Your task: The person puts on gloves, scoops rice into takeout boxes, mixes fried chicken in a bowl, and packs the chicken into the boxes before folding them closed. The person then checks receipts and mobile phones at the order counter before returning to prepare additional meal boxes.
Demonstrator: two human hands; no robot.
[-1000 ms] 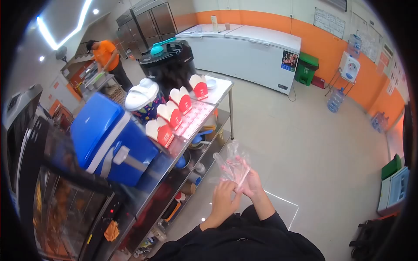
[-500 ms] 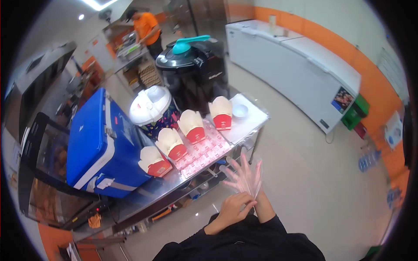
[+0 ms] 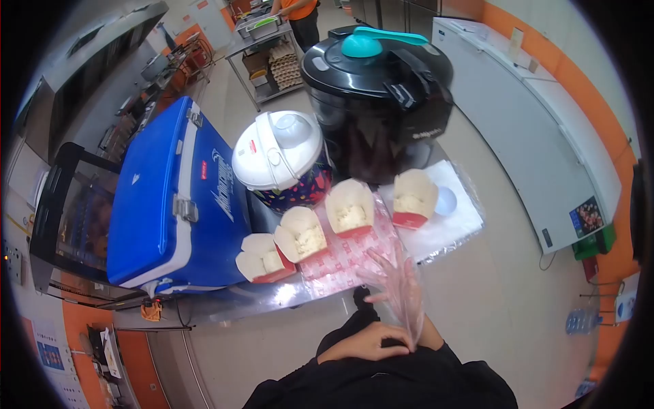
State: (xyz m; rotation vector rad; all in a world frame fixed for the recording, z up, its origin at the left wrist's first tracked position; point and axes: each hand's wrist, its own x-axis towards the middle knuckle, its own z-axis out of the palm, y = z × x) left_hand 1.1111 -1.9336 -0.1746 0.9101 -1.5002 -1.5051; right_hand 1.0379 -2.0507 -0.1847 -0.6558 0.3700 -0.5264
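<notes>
A clear plastic glove (image 3: 413,319) covers my right hand (image 3: 394,286), which is raised at the table's front edge with its fingers spread. My left hand (image 3: 371,342) pinches the glove's cuff at the right wrist. Just beyond the gloved fingers are several open red-and-white paper food boxes with rice in them: one at the far left (image 3: 266,259), one beside it (image 3: 302,235), one in the middle (image 3: 350,208) and one at the right (image 3: 414,198). Pink printed paper sheets (image 3: 354,262) lie under the middle boxes. A small light-blue bowl (image 3: 446,200) touches the right box.
A blue cooler box (image 3: 153,204) stands left on the metal table (image 3: 252,307). Behind the boxes are a white-lidded container (image 3: 272,160) and a large black rice cooker (image 3: 375,109) with a teal scoop (image 3: 364,44) on top. Farther back, a person in orange (image 3: 300,13) works; white freezers (image 3: 531,129) line the right wall.
My view has come nearer the table and tilted down, so the rice inside the boxes shows. My left hand still grips the glove's cuff, and the gloved fingers are held closer to the pink paper.
</notes>
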